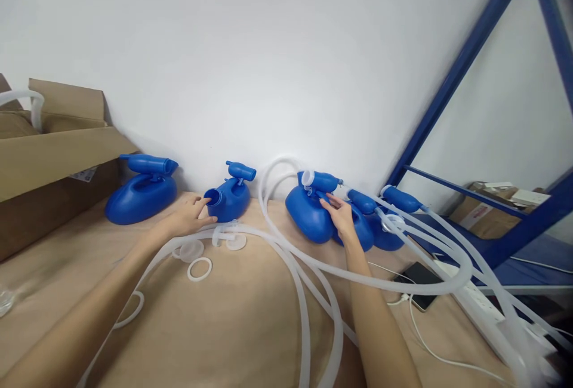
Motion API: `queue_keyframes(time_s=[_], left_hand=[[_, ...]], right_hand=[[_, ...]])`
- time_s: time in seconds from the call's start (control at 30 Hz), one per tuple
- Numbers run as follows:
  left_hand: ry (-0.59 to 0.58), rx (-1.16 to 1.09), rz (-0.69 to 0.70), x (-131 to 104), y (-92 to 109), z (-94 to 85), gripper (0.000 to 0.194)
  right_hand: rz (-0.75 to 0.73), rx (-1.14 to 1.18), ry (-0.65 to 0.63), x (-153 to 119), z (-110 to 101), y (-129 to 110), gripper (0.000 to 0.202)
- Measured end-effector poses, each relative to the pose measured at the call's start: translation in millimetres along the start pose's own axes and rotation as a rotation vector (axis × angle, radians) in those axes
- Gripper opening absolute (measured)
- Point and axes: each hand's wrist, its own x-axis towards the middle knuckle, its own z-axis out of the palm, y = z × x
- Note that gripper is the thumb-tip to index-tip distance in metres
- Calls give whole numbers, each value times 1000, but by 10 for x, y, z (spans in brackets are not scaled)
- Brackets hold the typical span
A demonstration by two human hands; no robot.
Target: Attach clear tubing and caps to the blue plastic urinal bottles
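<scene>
Left grip: your left grip is spread, finger and thumb parted at the near rim of the open mouth on one blue bottle.
Right grip: your right grip has its fingers bent at the handle of another blue bottle; you cannot tell whether they close round it.
Clearance at the left bottle: its mouth sits at 2 o'clock from your left grip, its body at 3, and there is a gap on to the right-hand group.
Clearance at the right bottle: its body lies at 9 o'clock from your right grip; two more blue bottles crowd you at 3 to 4.
Tubing: white tubing runs below both grips and meets your right forearm; over or under, you cannot tell.
Loose fittings: a translucent disc and a white ring lie near 6 o'clock from your left grip.
Open room: the broadest stretch of worktop is between your forearms, with tubing at its right edge.
Outer edges: the white wall bounds you at 12, a cardboard box at 10, and a blue frame at 2.
</scene>
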Motion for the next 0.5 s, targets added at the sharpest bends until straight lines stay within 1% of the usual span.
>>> queue_keyframes(time_s=[0.1, 0.2, 0.23, 0.3, 0.37, 0.43, 0.5], left_hand=[[-144, -10, 1, 25, -92, 31, 104], [-287, 31, 1, -18, -34, 21, 111], [-305, 56, -1, -43, 16, 9, 110], [-293, 107, -9, -110, 144, -39, 106], [-254, 132, 9, -201, 273, -128, 104], [-231, 123, 47, -304, 365, -247, 99], [-267, 109, 62, -392, 395, -357, 87]], right_hand=[[-6, -33, -90, -68, 52, 84, 66], [-25, -86, -168, -134, 127, 87, 64], [-29, -109, -188, -153, 141, 69, 65], [-27, -158, -222, -189, 126, 0, 65], [-6, -204, -256, -230, 34, -114, 67], [36, -243, -287, -293, -131, -269, 71], [75, -261, -298, -387, -341, -454, 72]])
